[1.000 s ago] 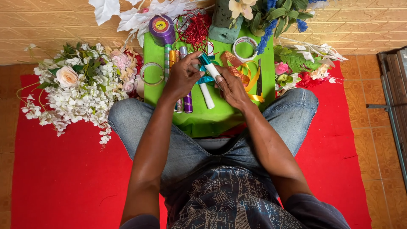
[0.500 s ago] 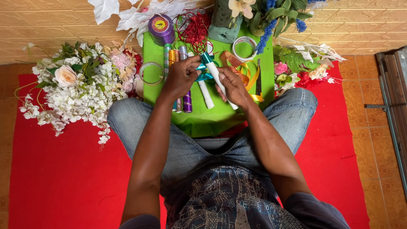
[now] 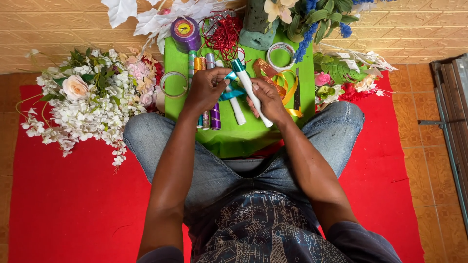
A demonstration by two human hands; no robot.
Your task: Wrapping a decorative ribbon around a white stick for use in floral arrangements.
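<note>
Hands meet over a small green table (image 3: 229, 141) that we see from above, set against the knees of a person seated on a red mat (image 3: 73, 209). The right hand (image 3: 267, 100) is clenched around a white stick (image 3: 252, 92) with a teal tip, holding it slanted across the tabletop. The left hand (image 3: 205, 89) pinches a strip of teal ribbon (image 3: 231, 92) at the upper part of that stick, its fingers closed on the ribbon right beside the right hand's fingertips. We cannot tell how far the ribbon runs round the stick.

Under the hands a second white stick (image 3: 237, 112) lies flat on the table. To their left, ribbon spools in gold (image 3: 199, 64), purple (image 3: 215, 117) and green stand close together in a row. A purple tape roll (image 3: 185, 33) sits at the table's far left corner, with a tangle of red cord (image 3: 223, 34) next to it. A clear tape ring (image 3: 173, 84) rests on the left edge, a white one (image 3: 280, 54) near the far right. Loose orange and yellow ribbon (image 3: 282, 90) curls just past the right hand.

At the table's far edge a green block of floral foam (image 3: 256, 24) holds a cream bloom, green leaves and blue sprigs stuck into it. A heap of white and pink artificial flowers (image 3: 87, 104) lies on the mat to the left, and a smaller bunch (image 3: 346, 73) lies to the right.
</note>
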